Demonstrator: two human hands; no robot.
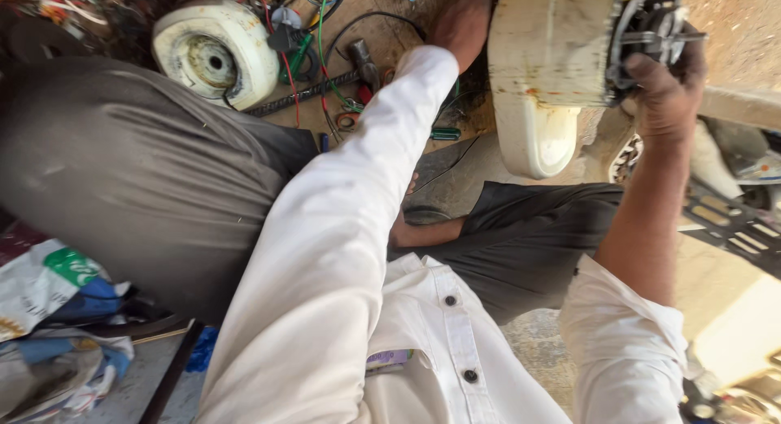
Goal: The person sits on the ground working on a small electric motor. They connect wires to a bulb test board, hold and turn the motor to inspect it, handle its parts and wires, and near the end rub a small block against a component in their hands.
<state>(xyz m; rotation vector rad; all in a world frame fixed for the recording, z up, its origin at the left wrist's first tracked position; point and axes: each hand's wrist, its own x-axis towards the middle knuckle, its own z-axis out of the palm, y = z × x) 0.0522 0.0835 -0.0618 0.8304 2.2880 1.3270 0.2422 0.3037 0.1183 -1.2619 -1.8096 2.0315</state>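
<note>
I hold up a cream-coloured fan motor housing [547, 66] in front of me. My left hand [462, 21] grips its left rim from behind. At the housing's right end, my right hand [667, 86] is closed around the dark metal motor part [647, 29]. Both arms wear white sleeves. The fingertips of both hands are partly hidden by the housing.
A second cream housing [215, 54] lies on the ground at the upper left among loose red and green wires [313, 50], a hammer [364, 62] and a threaded rod. Printed bags [41, 286] lie at the lower left. A black grille [732, 220] is at the right.
</note>
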